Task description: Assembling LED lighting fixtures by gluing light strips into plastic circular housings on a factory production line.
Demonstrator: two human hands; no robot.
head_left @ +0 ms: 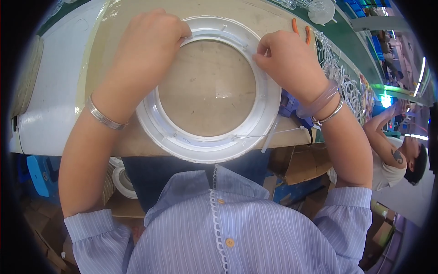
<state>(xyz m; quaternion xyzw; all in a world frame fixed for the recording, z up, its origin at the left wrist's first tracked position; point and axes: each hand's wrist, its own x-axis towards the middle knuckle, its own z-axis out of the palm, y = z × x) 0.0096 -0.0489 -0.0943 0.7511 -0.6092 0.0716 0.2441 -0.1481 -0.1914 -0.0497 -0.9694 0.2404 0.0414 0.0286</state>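
A white ring-shaped frame (206,153) with a wide round opening lies on the tan tabletop in front of me. A pale, translucent strip (207,34) runs along the channel on its far side, between my hands. At the ring's far left, my left hand (157,34) has its fingers curled down to the channel; the fingertips are largely hidden. My right hand (285,52) is at the far right of the ring, thumb and forefinger pinched near the inner rim. What either hand grips does not show clearly. A thin white wire (269,135) crosses the ring's near right side.
Orange-handled pliers (301,31) lie beyond my right hand. A tangle of clear strips and wires (343,80) lies along the right side, near a purple-blue tool (288,104). A white panel (54,91) is at left. Another person (392,153) sits at far right.
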